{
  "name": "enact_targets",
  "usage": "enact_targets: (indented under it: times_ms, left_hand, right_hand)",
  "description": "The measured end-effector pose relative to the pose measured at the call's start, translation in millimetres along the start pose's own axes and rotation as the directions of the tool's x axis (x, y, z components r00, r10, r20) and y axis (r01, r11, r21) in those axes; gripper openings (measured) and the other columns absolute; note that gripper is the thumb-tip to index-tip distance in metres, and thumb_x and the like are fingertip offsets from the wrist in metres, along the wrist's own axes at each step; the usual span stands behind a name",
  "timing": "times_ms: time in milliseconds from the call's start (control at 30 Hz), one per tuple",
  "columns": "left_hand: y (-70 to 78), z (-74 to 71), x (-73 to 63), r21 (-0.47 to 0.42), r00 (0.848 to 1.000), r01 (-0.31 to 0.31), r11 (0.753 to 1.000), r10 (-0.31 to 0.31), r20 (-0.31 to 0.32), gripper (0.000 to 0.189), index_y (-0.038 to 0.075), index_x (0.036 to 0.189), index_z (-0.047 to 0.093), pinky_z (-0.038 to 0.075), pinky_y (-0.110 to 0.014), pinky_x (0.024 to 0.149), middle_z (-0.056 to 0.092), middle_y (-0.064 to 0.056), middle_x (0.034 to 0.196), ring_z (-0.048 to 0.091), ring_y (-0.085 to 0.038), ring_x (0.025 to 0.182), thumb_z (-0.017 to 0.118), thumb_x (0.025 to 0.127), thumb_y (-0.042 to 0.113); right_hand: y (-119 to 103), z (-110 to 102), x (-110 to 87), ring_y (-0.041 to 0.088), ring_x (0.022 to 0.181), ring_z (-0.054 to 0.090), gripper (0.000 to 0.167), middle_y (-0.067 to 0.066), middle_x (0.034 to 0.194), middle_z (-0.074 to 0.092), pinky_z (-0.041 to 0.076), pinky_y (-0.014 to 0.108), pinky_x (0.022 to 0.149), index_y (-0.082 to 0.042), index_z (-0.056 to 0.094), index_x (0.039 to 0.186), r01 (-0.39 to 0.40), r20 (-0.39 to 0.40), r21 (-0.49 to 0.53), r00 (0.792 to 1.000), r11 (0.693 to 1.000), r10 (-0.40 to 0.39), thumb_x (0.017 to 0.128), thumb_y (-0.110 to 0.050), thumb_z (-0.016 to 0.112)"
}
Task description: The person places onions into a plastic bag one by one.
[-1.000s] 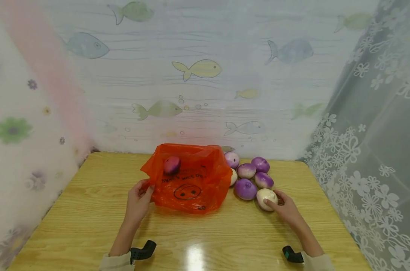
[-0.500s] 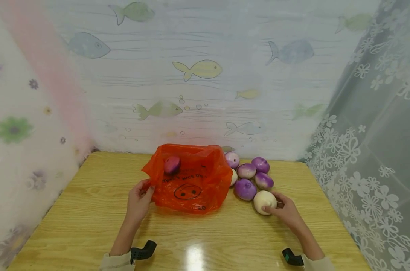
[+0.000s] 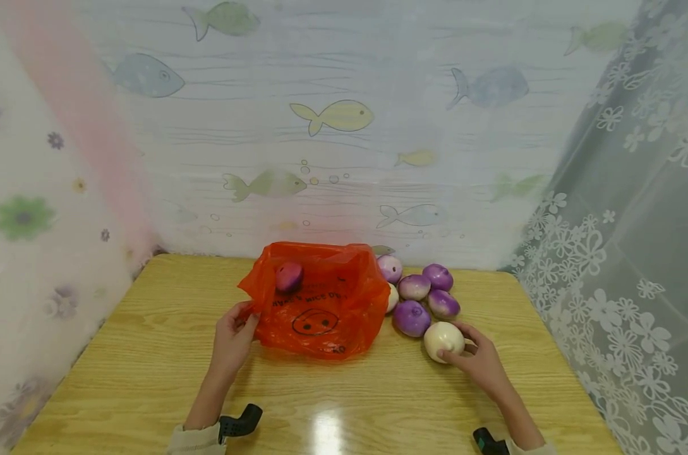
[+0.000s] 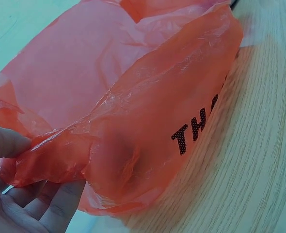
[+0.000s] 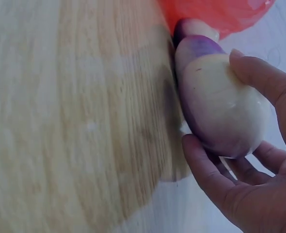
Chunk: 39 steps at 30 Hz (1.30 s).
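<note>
A red plastic bag (image 3: pixel 344 322) lies with its mouth spread on the table, and one purple turnip (image 3: pixel 289 277) shows inside it. My left hand (image 3: pixel 235 330) pinches the bag's left edge between thumb and fingers; the left wrist view shows the film bunched in that grip. With thumb and fingers round its sides, my right hand (image 3: pixel 480 360) holds a mostly white turnip (image 5: pixel 225 107) at the front of a group. Right behind it sits a purple turnip (image 3: pixel 412 318). In the right wrist view, the held turnip's underside is purple.
More purple-and-white turnips (image 3: pixel 414 287) cluster right of the bag, one (image 3: pixel 392 297) partly hidden by its edge. The wooden table (image 3: pixel 150 354) meets a fish-print curtain (image 3: pixel 332 189) at the back. Flowered sheeting (image 3: pixel 616 284) hangs along the right side.
My right hand has drawn the white turnip slightly toward me and left, turning it so its pointed tip shows. The left hand and bag have stayed nearly still.
</note>
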<state>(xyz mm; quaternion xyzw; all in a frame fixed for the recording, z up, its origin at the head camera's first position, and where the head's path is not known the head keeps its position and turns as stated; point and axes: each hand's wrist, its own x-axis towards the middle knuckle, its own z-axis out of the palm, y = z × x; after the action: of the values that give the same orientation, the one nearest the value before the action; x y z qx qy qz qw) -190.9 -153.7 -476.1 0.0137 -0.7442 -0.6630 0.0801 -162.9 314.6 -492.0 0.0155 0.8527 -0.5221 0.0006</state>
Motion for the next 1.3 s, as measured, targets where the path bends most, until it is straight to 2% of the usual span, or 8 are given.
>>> enact_targets:
  times_ms: [200, 333, 467, 633, 767, 1000, 1133, 1300]
  left_hand:
    - [-0.2, 0.2, -0.6, 0.005, 1.000, -0.015, 1.000, 0.015, -0.005, 0.031, -0.009, 0.132, 0.056, 0.055, -0.017, 0.070, 0.061, -0.028, 0.123, 0.062, -0.001, 0.082, 0.050, 0.104, 0.002]
    - [0.0, 0.3, -1.1, 0.010, 1.000, -0.023, 1.000, 0.023, -0.007, 0.031, -0.009, 0.132, 0.057, 0.056, -0.018, 0.069, 0.062, -0.028, 0.122, 0.063, -0.002, 0.082, 0.050, 0.104, 0.002]
    - [-0.3, 0.1, -0.9, 0.007, 1.000, -0.015, 1.000, 0.015, -0.002, 0.031, -0.008, 0.133, 0.056, 0.056, -0.018, 0.070, 0.061, -0.029, 0.124, 0.063, -0.002, 0.082, 0.050, 0.104, 0.002]
    - [-0.8, -0.4, -0.2, 0.012, 1.000, 0.001, 1.000, -0.001, 0.006, 0.031, -0.007, 0.133, 0.056, 0.056, -0.018, 0.070, 0.060, -0.029, 0.125, 0.064, -0.002, 0.083, 0.049, 0.105, 0.003]
    - [-0.9, 0.1, 0.6, 0.015, 1.000, 0.007, 1.000, -0.007, 0.012, 0.031, -0.006, 0.134, 0.056, 0.056, -0.018, 0.071, 0.060, -0.028, 0.125, 0.063, -0.003, 0.083, 0.049, 0.105, 0.003]
    - [-1.4, 0.0, 0.9, 0.026, 1.000, -0.007, 1.000, 0.007, 0.019, 0.032, -0.007, 0.134, 0.055, 0.056, -0.017, 0.072, 0.060, -0.029, 0.126, 0.063, -0.002, 0.085, 0.048, 0.105, 0.004]
    - [-2.1, 0.1, 1.3, 0.025, 1.000, -0.006, 1.000, 0.006, 0.015, 0.032, -0.007, 0.134, 0.056, 0.056, -0.017, 0.072, 0.060, -0.028, 0.126, 0.063, -0.002, 0.085, 0.048, 0.105, 0.004]
    - [-1.9, 0.4, 1.2, 0.025, 1.000, -0.008, 1.000, 0.008, 0.010, 0.031, -0.007, 0.133, 0.056, 0.056, -0.017, 0.071, 0.061, -0.028, 0.126, 0.063, -0.002, 0.084, 0.049, 0.105, 0.004]
  right_hand:
    - [0, 10, -4.1, 0.006, 0.103, 0.063, 0.067, 0.020, 0.141, 0.055, 0.053, 0.021, 0.084, 0.000, 0.053, 0.142, 0.091, -0.096, 0.007, 0.991, 0.996, -0.090, 0.084, -0.011, 0.085]
    - [-4, 18, -10.4, -0.002, 0.102, 0.062, 0.069, 0.017, 0.144, 0.053, 0.053, 0.019, 0.084, 0.000, 0.052, 0.143, 0.121, -0.128, 0.053, 0.985, 0.991, -0.113, 0.083, -0.008, 0.084]
    - [-9, 25, -17.2, -0.002, 0.103, 0.062, 0.068, 0.014, 0.142, 0.053, 0.054, 0.019, 0.083, 0.000, 0.053, 0.143, 0.123, -0.157, 0.091, 0.982, 0.988, -0.108, 0.083, -0.007, 0.084]
    - [-18, 34, -24.2, 0.002, 0.105, 0.062, 0.069, 0.002, 0.137, 0.052, 0.056, 0.021, 0.082, -0.001, 0.051, 0.145, 0.133, -0.171, 0.177, 0.980, 0.975, -0.102, 0.083, -0.001, 0.082]
    - [-25, 41, -30.9, 0.005, 0.110, 0.061, 0.072, -0.004, 0.135, 0.052, 0.058, 0.022, 0.084, 0.004, 0.046, 0.146, 0.175, -0.157, 0.284, 0.978, 0.943, -0.135, 0.082, 0.008, 0.078]
    - [-41, 56, -42.1, 0.008, 0.115, 0.061, 0.072, -0.003, 0.135, 0.052, 0.059, 0.026, 0.086, 0.010, 0.040, 0.147, 0.234, -0.105, 0.426, 0.972, 0.874, -0.208, 0.083, 0.016, 0.073]
    - [-50, 66, -45.6, 0.010, 0.117, 0.061, 0.073, -0.003, 0.137, 0.054, 0.059, 0.029, 0.087, 0.010, 0.040, 0.146, 0.259, -0.075, 0.470, 0.964, 0.844, -0.254, 0.082, 0.018, 0.072]
    - [-58, 78, -45.7, 0.012, 0.120, 0.060, 0.073, -0.004, 0.141, 0.052, 0.059, 0.032, 0.089, 0.006, 0.041, 0.148, 0.279, -0.014, 0.496, 0.950, 0.822, -0.313, 0.082, 0.017, 0.072]
